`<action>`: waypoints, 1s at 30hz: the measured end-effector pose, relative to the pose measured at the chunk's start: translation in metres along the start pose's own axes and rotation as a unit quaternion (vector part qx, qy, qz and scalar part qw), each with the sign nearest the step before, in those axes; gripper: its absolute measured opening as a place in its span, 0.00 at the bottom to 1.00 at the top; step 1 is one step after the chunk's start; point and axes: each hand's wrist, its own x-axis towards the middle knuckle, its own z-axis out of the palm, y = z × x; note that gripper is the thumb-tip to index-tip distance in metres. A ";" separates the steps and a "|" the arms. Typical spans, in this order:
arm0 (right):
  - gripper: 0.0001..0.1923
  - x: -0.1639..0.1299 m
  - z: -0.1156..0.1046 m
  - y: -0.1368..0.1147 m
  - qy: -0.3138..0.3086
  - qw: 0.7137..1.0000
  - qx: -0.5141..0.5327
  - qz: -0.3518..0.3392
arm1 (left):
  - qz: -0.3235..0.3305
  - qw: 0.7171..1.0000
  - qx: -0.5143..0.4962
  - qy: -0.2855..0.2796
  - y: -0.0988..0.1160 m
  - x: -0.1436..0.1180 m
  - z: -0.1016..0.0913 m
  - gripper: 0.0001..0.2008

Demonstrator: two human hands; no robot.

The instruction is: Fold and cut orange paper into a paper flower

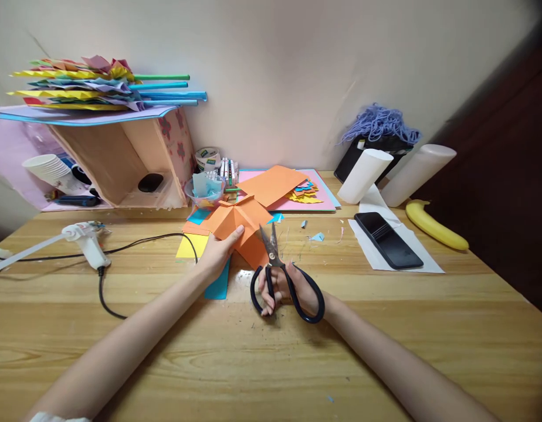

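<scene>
In the head view, my left hand point(219, 253) pinches a creased sheet of orange paper point(250, 218), thumb on top and the other fingers hidden beneath. Its folds stand up at the far side. My right hand point(292, 288) is closed around the handles of black-handled scissors point(274, 261), with fingers through the loops. The blades point away from me and are slightly parted, close to the paper's right edge; whether they touch it I cannot tell. Under and beside the orange paper lie a yellow sheet point(192, 246) and a blue strip point(218, 282).
A glue gun point(87, 243) with its cord lies left. Behind are a plastic bowl of blue scraps point(206, 190), pink sheets point(326, 196) and a cardboard box point(176, 149) bearing paper flowers. Rightward are a phone point(388, 239), a paper roll point(365, 174) and a banana point(434, 225). Small scraps dot the table.
</scene>
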 end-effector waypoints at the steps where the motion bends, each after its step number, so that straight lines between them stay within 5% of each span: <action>1: 0.37 -0.001 -0.002 0.001 -0.025 0.999 0.001 0.022 | -0.010 1.000 -0.013 -0.001 -0.002 0.003 -0.003 0.23; 6: 0.42 -0.003 -0.007 0.006 -0.054 0.996 -0.013 0.070 | -0.032 0.999 -0.038 0.000 -0.007 0.008 -0.013 0.21; 11: 0.42 0.000 -0.006 0.006 -0.014 0.996 -0.018 0.090 | -0.030 0.999 -0.023 -0.006 -0.011 0.007 -0.015 0.21; 26: 0.42 0.002 -0.009 0.007 0.010 0.994 0.004 0.109 | -0.081 0.996 -0.021 0.041 -0.009 0.008 -0.016 0.17; 30: 0.41 0.003 -0.006 0.008 0.022 0.995 0.004 0.101 | -0.057 0.998 -0.009 0.014 -0.010 0.007 -0.013 0.21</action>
